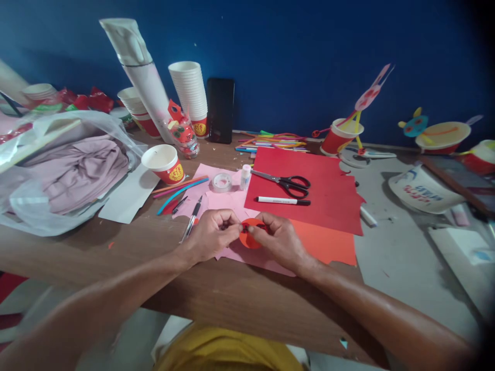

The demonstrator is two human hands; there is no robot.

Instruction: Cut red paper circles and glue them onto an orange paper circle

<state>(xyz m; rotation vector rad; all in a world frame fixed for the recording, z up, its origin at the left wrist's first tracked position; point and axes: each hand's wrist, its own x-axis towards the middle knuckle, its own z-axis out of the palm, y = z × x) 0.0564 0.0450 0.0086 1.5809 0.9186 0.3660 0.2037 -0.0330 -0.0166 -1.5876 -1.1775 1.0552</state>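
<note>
My left hand [212, 234] and my right hand [279, 238] meet over a small orange paper disc [249, 238] near the table's front edge. Both hands pinch the disc's top edge, where a small red piece sits; the fingers hide most of it. The disc hovers just above a pink paper sheet [220, 198]. An orange sheet [328, 245] lies under my right wrist. Beyond it lies a red sheet [328, 193] with black-handled scissors [286, 183] and a black marker [282, 201] on it.
A tape roll [221, 182], a glue stick [245, 176], pens [191, 219] and coloured straws [181, 190] lie on the wooden table [154, 257]. A red paper cup [165, 164], stacked cups [191, 95], a phone [220, 110] and a plastic bag [58, 170] stand left; cup crafts [340, 136] right.
</note>
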